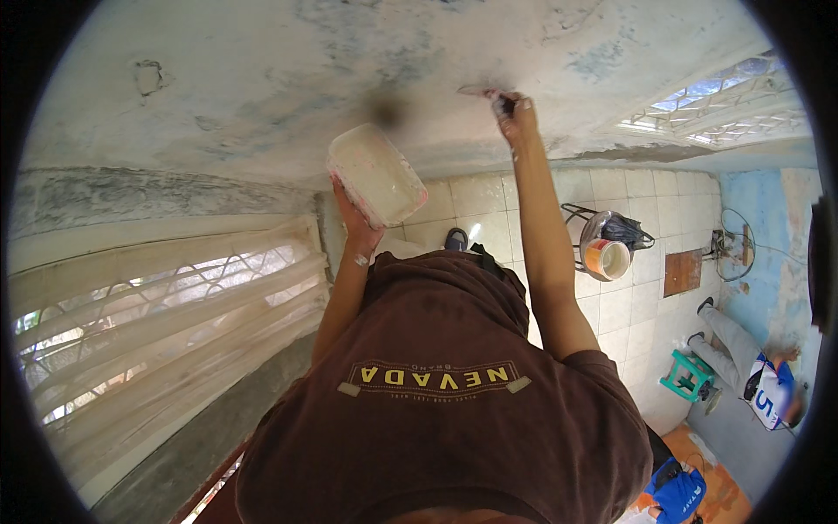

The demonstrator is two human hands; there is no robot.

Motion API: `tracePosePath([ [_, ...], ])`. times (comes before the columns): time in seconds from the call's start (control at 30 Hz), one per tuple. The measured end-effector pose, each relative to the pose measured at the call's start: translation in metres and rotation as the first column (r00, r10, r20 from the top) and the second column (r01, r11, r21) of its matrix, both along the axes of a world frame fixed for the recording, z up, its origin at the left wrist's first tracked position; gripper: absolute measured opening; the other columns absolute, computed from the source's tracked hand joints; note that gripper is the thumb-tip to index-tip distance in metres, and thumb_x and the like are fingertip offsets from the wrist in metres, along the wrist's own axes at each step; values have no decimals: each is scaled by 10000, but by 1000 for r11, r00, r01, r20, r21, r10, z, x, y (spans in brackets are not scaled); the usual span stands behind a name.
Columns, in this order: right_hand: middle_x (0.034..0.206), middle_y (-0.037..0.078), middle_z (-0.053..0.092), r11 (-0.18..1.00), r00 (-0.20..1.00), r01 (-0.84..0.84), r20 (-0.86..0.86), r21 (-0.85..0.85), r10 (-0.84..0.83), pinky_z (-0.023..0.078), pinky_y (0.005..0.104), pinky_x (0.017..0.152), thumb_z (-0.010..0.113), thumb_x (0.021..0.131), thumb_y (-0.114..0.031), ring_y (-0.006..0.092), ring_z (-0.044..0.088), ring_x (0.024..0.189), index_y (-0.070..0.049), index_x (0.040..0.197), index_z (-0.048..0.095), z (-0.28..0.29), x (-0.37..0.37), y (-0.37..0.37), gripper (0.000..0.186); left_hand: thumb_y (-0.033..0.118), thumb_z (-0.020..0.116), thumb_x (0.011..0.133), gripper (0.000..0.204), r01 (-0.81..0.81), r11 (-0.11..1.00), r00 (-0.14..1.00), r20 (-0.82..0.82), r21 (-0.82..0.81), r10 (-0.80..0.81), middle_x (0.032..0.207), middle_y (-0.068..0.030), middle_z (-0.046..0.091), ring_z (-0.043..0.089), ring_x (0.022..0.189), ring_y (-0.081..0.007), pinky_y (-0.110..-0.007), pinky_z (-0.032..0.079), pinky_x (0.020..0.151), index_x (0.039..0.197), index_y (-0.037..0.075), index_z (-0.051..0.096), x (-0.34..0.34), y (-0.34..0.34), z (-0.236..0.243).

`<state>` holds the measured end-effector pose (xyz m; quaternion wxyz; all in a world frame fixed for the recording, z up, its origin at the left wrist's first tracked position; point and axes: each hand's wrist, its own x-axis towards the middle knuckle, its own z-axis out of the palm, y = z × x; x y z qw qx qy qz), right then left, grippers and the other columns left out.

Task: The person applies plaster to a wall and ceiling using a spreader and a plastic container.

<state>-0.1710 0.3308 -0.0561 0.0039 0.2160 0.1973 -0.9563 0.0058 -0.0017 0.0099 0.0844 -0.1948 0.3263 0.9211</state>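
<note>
1. Tub [377, 175], held in the left hand [356, 217], could spill if that hand tips it.
2. Scraper [474, 90], gripped in the right hand [517, 115], could gouge the wall [262, 87] ahead of both hands if pressed too steeply; whether they touch is unclear.
3. Tub looks pale and boxy, pinkish smears on its side, fill level unclear.

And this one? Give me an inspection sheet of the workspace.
Surface: patchy off-white wall, grey-blue stains
Things in use: white tub, pink-smeared; flat tool by the wall, contact unclear
Clutter: orange bucket and black bag at right; green stool beyond
Hands: left hand supports the tub; right hand grips the tool
Cables: dark cable looped at the blue wall
Surroundings: tiled floor, curtained window left, grilled window upper right, another person near the green stool
</note>
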Motion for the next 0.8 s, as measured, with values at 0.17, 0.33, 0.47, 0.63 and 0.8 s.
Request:
tracePosePath([
  [0.17,955,222,651,816,982,173,-158,551,-101,592,308,804,370,940,-9,268,654,859,136,927,580,78,43,11,256,667,382,940,705,-45,969,962,-271,-244,-23,1485,-32,380,380,1357,-269,-493,334,1113,1481,220,320,19,-9,2],
  [0.33,899,193,672,935,985,172,-67,310,-159,582,346,829,355,960,-82,253,657,871,81,957,597,33,69,4,291,652,377,949,688,-66,994,990,-132,-92,54,1494,-25,371,365,1369,-260,-490,316,1127,1481,219,321,12,-8,8],
  [0.47,930,217,661,879,999,-37,46,475,17,571,400,895,348,1008,-165,296,649,878,90,967,573,-9,54,-20,343,647,374,952,678,-35,999,998,-49,37,37,1491,-16,378,365,1371,-257,-492,317,1126,1480,226,323,7,-6,7],
  [0.63,984,241,625,774,992,106,-124,624,-36,593,367,844,384,979,-91,303,635,902,130,952,546,29,6,-9,276,660,367,947,685,-26,1000,997,-74,15,27,1492,-5,377,362,1373,-256,-492,319,1124,1487,242,313,3,-10,2],
  [0.8,986,236,637,965,959,262,-109,8,-260,592,344,824,385,947,-54,307,649,918,117,944,561,77,56,-8,246,672,368,941,696,-161,756,907,-397,-635,-141,1499,-3,363,362,1373,-253,-493,321,1122,1490,248,309,15,-10,-4],
])
